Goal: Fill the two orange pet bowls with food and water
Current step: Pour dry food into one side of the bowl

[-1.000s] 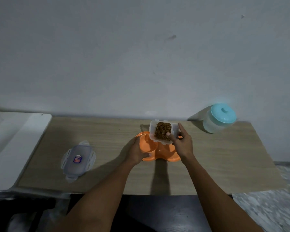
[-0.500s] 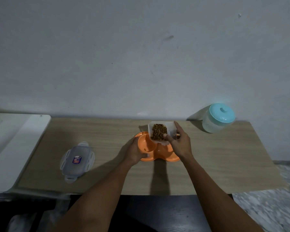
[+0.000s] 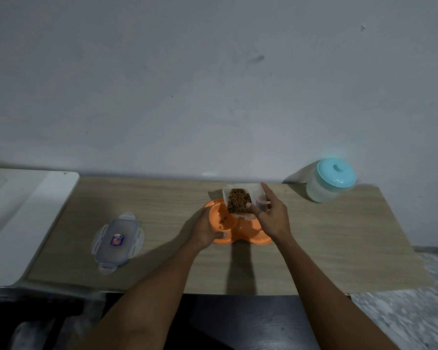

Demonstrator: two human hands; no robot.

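Head: right hand [image 3: 271, 218] holds container [image 3: 256, 192] (tilted) over bowls [image 3: 221, 222].

One head-worn view looks forward and down over the table [image 3: 326, 236] toward the wall [image 3: 213, 97] behind it.

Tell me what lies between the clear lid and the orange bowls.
In the head view, only bare table lies between the clear lid and the orange bowls, plus the left hand holding their rim.
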